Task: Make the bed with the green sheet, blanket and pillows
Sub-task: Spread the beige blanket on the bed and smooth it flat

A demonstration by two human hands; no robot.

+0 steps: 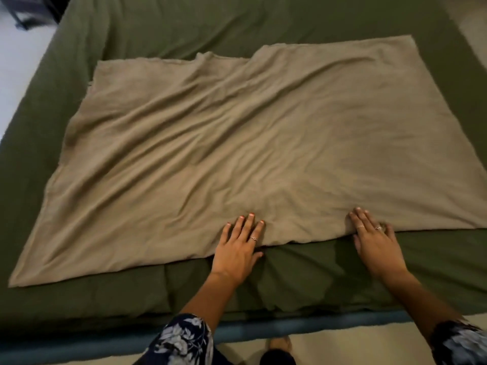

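Both hands press blanket, lying crosswise on sheet.

Looked like a bedroom in a home: a wide bed filled most of the view, covered w/ a green sheet, a tan blanket spread over it. Pale carpet-like floor ran along the bed's near edge; dark furniture legs, blurred, stood at far left.
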